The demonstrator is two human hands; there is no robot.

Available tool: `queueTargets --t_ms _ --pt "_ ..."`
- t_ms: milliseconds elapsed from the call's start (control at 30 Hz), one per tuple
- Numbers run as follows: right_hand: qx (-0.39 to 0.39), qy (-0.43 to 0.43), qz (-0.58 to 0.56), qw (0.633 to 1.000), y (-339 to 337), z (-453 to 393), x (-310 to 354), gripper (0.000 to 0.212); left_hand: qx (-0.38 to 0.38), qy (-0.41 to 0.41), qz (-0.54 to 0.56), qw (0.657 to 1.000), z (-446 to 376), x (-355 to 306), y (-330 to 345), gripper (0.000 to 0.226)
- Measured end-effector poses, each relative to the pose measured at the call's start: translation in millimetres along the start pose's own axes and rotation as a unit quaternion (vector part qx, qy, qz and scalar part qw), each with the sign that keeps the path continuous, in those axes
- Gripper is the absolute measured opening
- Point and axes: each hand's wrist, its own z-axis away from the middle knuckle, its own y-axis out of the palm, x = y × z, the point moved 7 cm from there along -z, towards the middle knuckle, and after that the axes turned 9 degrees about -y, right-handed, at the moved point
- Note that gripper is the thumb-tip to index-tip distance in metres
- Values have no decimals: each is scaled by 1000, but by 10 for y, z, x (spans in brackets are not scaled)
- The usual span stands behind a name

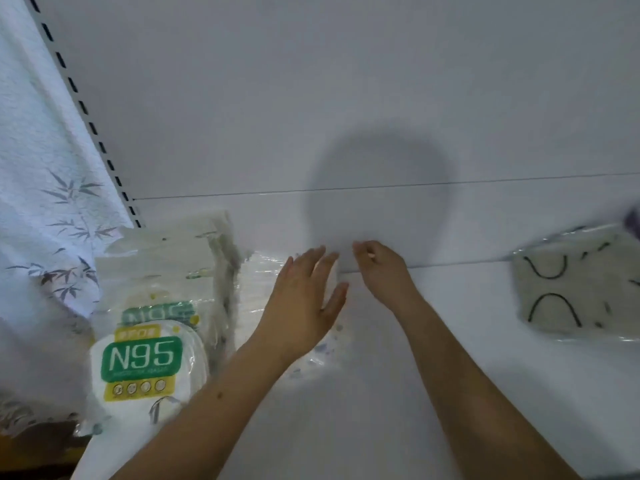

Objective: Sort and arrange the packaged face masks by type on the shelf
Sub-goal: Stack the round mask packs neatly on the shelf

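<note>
I am facing a white shelf (450, 375) whose flat board is filling the lower half of the view, with its white back panel (311, 98) rising behind and a round shadow falling across the seam. At the far left a slotted upright (86, 112) is running diagonally, and beside it a pale curtain with a bamboo-leaf print (45, 209) is hanging.

On the left of the board a stack of N95 mask packs (145, 362) is lying, the top pack showing a green label with white lettering; more packs of the same kind are showing behind it toward the back panel. Just beside this stack, a clear-wrapped pack (263, 282) is lying flat toward the middle (its contents are too washed out to name). Well apart, at the right edge, a pack of white masks with black ear loops (568, 292) is lying flat, blurred, with a small purple thing (633, 223) at its upper corner that I cannot identify.

My left hand (304, 299) is reaching over the right edge of the clear-wrapped pack, fingers straight and spread, gripping nothing; whether the palm is touching the wrap I cannot tell. My right hand (381, 268) is lying near the back seam, just beside the left, fingers curled inward; whether they are pinching anything I cannot tell.
</note>
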Motion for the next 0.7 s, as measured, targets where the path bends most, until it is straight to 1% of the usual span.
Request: queueTargets --t_ms 33,67,133,200,233,267,333,367,400,433,467,567,633,667,700 --pt "-30 -3 7 1000 -246 48 9 52 -9 -6 70 998 -54 -195 -8 53" --pt "-67 -3 9 998 -520 128 4 54 2 -12 127 992 -81 -416 36 47" --pt "-151 -1 31 988 -1121 402 -76 51 60 -20 216 974 -84 -918 233 40" --pt "-237 15 78 968 -1715 780 -207 45 143 -32 282 948 -38 -1393 518 26" --pt "-280 28 94 955 -1999 1013 -286 41 195 -42 314 928 -1 -1645 672 19" --pt "-323 42 104 940 -2256 1266 -379 36 254 -58 351 899 49 -1897 820 16" --pt "-390 80 128 909 -2681 1765 -619 28 372 -99 402 831 202 -2390 1124 17" --pt "-407 106 145 896 -2843 1993 -767 27 419 -118 411 801 296 -2602 1257 18" --pt "-415 132 165 885 -2994 2204 -926 26 450 -135 415 779 385 -2800 1387 17" --pt "-416 155 184 877 -3135 2389 -1085 27 467 -149 415 766 458 -2967 1527 15" --pt "-415 173 197 871 -3273 2548 -1251 28 475 -166 417 757 515 -3110 1672 12" --pt "-412 202 205 865 -3670 2825 -1728 34 476 -231 423 736 625 -3489 2054 17" --pt "-391 198 207 875 -3853 2833 -2040 39 460 -269 439 723 662 -3730 2267 47" --pt "-360 195 221 885 -3906 2791 -2198 43 446 -285 450 719 663 -3856 2343 57" --pt "-320 192 236 897 -3939 2741 -2356 47 429 -301 464 714 642 -3973 2431 61"
